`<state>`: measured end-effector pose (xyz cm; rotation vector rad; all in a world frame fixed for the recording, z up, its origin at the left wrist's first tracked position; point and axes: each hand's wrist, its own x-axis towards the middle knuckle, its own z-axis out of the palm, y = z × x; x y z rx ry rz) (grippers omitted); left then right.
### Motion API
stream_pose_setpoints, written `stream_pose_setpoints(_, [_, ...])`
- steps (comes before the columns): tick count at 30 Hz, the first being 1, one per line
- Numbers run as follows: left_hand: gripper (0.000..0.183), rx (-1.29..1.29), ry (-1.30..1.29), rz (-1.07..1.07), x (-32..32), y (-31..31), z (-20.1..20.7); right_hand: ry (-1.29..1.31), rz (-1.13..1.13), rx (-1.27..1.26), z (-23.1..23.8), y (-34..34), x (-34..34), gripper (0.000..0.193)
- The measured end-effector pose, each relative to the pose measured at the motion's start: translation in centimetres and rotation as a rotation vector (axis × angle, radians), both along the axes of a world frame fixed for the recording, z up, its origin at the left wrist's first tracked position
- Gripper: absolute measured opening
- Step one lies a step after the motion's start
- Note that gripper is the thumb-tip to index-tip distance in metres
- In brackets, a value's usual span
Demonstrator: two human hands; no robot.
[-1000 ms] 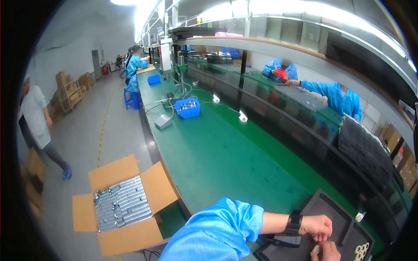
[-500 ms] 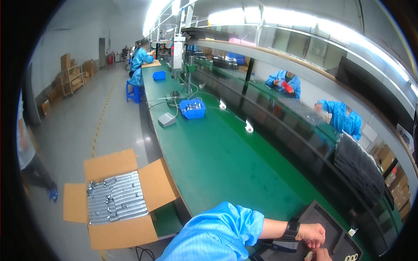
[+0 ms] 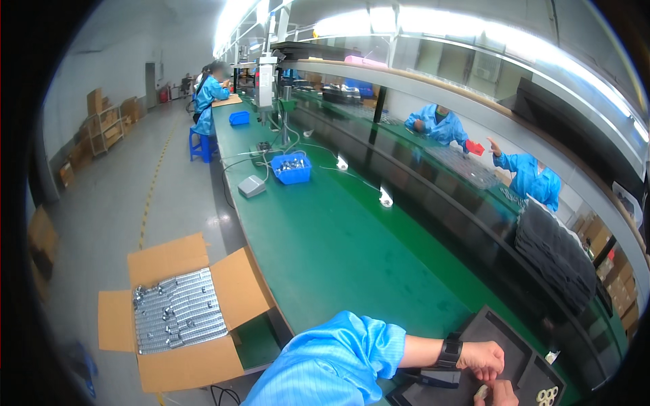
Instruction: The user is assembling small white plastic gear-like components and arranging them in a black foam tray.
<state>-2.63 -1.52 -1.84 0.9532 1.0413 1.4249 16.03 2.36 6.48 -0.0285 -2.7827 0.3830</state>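
At the lower right, my left hand (image 3: pixel 482 358) reaches in with a black band on its wrist, over a dark tray (image 3: pixel 497 328). Its fingers are pinched together, and whatever is between them is hidden. My right hand (image 3: pixel 502 394) is just below, close to the left fingertips and cut by the lower edge. Its curled fingers grip a small cream ribbed piece (image 3: pixel 481 391). Several cream rings (image 3: pixel 547 395) lie in the tray, right of my right hand.
Left of the green bench (image 3: pixel 325 237), an open carton (image 3: pixel 179 250) holds rows of metal parts. Farther along are a blue bin (image 3: pixel 291 172) of small parts, a grey pedal (image 3: pixel 252 186) and cables. Black cloths (image 3: pixel 555 264) lie right; co-workers sit across.
Across the bench, a co-worker has extended a red tray toward a second co-worker, who has a hand raised. A person at the left has mostly left the view. My hands stay close together.
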Motion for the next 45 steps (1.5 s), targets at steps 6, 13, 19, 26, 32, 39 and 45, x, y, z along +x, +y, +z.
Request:
stream_pose_setpoints(6, [0.017, -0.018, 0.001, -0.011, 0.1, 0.0, 0.1, 0.053, -0.005, -0.029, 0.7, -0.4, 0.1, 0.014])
stream_pose_setpoints(13, [0.017, -0.005, 0.006, -0.025, 0.0, 0.1, 0.0, 0.070, 0.002, -0.027, 0.5, -0.2, 0.0, 0.014])
stream_pose_setpoints(19, [0.016, -0.010, 0.017, -0.039, -0.1, -0.6, 1.0, 0.075, 0.007, -0.012, 0.4, -0.1, -0.1, 0.014])
stream_pose_setpoints(26, [0.015, 0.436, 0.797, 0.353, -3.2, -5.0, 5.8, 0.040, -0.007, -0.027, 0.7, -0.6, 0.0, 0.015])
stream_pose_setpoints(32, [0.016, -0.003, 1.153, 0.879, -14.9, -8.5, 4.8, 0.070, 0.002, -0.019, 0.6, 0.2, -0.3, 0.014])
stream_pose_setpoints(39, [0.066, -0.927, 1.190, 1.464, -30.9, -13.7, -0.2, 0.025, -0.053, -0.064, 0.2, 1.3, -1.4, 0.017])
stream_pose_setpoints(45, [0.092, -1.317, 1.059, 1.376, -36.1, -9.1, -2.1, -0.007, -0.109, -0.099, -0.5, 2.2, -1.8, 0.022])
